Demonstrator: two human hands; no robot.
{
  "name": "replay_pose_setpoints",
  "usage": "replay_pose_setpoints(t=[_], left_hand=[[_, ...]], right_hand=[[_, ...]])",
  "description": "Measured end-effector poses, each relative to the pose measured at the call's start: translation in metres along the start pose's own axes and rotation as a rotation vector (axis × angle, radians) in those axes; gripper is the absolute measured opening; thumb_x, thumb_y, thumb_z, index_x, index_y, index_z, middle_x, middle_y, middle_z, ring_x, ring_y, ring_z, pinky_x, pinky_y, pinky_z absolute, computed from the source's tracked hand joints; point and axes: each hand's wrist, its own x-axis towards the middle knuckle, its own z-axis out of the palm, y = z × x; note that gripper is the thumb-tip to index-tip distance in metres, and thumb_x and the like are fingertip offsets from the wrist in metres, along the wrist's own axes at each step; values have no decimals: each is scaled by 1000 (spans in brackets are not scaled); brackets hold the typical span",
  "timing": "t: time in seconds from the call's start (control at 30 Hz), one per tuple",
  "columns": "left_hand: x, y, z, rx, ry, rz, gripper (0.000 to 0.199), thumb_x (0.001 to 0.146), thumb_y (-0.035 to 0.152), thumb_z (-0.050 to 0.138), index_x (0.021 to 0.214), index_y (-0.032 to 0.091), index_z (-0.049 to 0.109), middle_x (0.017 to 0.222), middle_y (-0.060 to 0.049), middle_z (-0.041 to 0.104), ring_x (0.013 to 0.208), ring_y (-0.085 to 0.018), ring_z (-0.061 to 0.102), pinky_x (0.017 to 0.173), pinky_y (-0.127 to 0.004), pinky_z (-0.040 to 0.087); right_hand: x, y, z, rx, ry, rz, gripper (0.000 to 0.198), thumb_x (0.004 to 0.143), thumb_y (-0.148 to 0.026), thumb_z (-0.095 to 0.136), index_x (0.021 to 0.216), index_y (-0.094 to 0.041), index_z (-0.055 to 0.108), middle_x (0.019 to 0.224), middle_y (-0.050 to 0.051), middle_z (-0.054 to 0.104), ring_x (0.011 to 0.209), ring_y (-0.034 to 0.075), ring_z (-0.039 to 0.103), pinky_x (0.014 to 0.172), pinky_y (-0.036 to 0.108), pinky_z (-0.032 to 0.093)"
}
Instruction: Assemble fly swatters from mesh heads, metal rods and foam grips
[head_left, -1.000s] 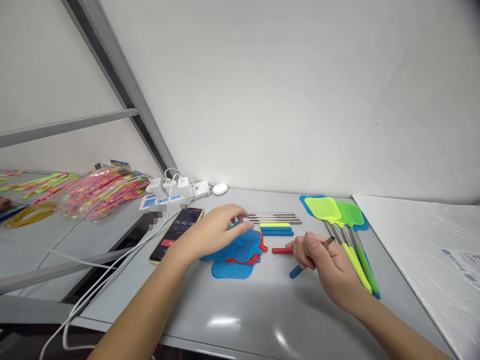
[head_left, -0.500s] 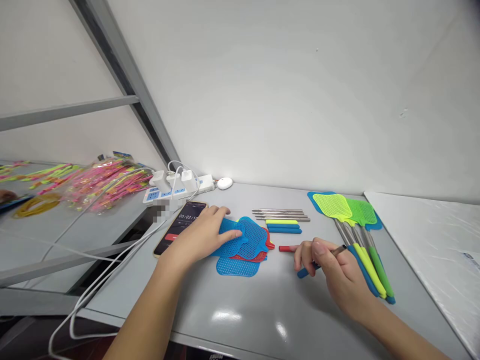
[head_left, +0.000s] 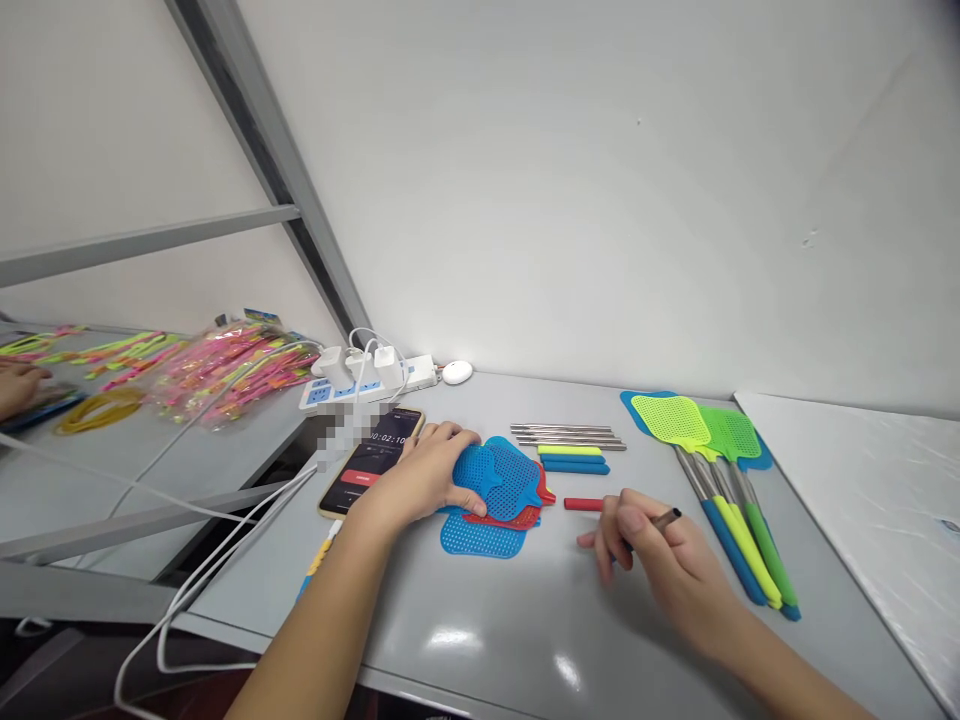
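Note:
My left hand [head_left: 427, 475] grips a stack of fly swatter heads, the thumb at the near edge and the fingers at the far side. Blue perforated heads [head_left: 511, 478] lie on top, a red head [head_left: 517, 520] beneath, and another blue head [head_left: 482, 538] pokes out nearest me. In my right hand [head_left: 656, 550] is a metal rod [head_left: 666, 519], its dark end sticking out past the thumb; the lower part is hidden by the fingers. A red handle tube [head_left: 582, 504] lies just beyond those fingers. Behind it are several bare metal rods [head_left: 568, 436], a yellow tube [head_left: 568, 450] and blue tubes [head_left: 575, 466].
Assembled fly swatters [head_left: 739, 500] are piled on the right beside a white sheet [head_left: 847, 480]. A phone [head_left: 367, 465] showing a timer, a power strip [head_left: 420, 372] and white cables stand left. Another person's hand [head_left: 21, 388] is at the far left near bagged pink items [head_left: 232, 370].
The view has shifted slightly. My left thumb has moved down to the swatter heads' near edge. My right fingers have curled, and the blue handle seen under them earlier is now mostly hidden.

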Motion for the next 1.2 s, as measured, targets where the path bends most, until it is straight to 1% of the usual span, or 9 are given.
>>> replay_pose_setpoints(t=[0.13,0.3,0.43,0.53,0.67,0.83,0.97,1.1,1.2], left_hand=[[6,-3,3,19,42,30,75,46,63,82,106,25,59,108,-8,56,107,-34,44,88,-43,38],[-4,14,-18,-108,110,128,45,68,61,72,79,20,56,89,-3,55,93,-25,47,79,-34,38],[-15,61,-49,-477,-122,279,34,76,53,69,87,22,60,84,2,61,77,-17,55,62,-24,38],[-4,91,-59,-439,-182,347,41,72,60,69,88,23,63,77,3,62,69,-16,55,55,-23,33],[24,98,-45,-414,-189,351,49,63,60,76,92,23,61,81,2,62,71,-17,55,56,-23,34],[29,90,-21,-516,-183,428,47,59,54,81,90,22,64,89,0,63,78,-18,56,62,-24,37],[24,94,-12,-916,-48,301,50,63,46,82,103,24,63,73,3,61,65,-15,55,58,-23,38],[27,106,7,-1681,172,171,48,84,58,57,115,21,57,82,-3,67,73,-17,63,67,-28,48],[24,123,29,-1915,45,156,47,87,55,57,114,17,59,101,-12,69,88,-22,67,75,-33,52]], right_hand=[[-5,5,5,-73,-16,-55,37,98,-46,39,70,-22,44,66,-1,46,66,15,45,70,32,42],[-15,6,-1,-184,33,-196,39,94,-59,36,93,-24,52,72,-2,40,63,15,37,58,28,32],[-14,2,-14,-208,129,-202,52,97,-59,21,108,-25,59,67,-1,39,57,15,38,53,27,34],[-9,0,-31,-372,227,-156,37,99,-47,34,113,-27,63,70,1,52,64,16,52,60,27,43],[-1,-2,-47,-586,173,-143,37,96,-42,46,129,-32,58,99,4,68,94,21,62,83,33,48],[1,-7,-37,-562,34,12,30,92,-48,51,99,-25,69,76,1,63,68,16,56,61,27,44],[-2,-11,-33,-402,47,121,32,92,-50,52,81,-22,63,65,-1,53,60,13,46,54,25,36],[-3,-5,-43,-156,326,123,31,90,-51,54,80,-21,57,62,-4,46,52,10,36,46,24,29],[-2,2,-49,-128,467,105,31,90,-52,55,81,-22,54,59,-5,40,51,10,35,45,23,28]])
